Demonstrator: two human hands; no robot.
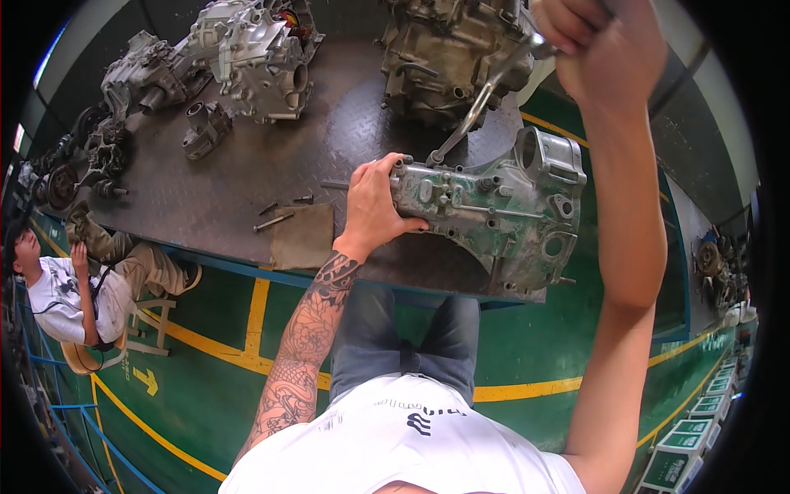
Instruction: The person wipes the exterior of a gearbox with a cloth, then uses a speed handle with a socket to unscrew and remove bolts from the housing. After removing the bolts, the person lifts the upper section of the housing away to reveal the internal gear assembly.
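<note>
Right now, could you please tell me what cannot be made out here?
In the head view:
- right hand: partly cut off by the top edge
- brown housing: top cut off by the same edge
- wrench: covers whatever is under its lower end
- gray casing: underside hidden by its own body

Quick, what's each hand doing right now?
Left hand: open, spread against the end of the metal casing.
Right hand: closed, holding the wrench at its top.
</note>
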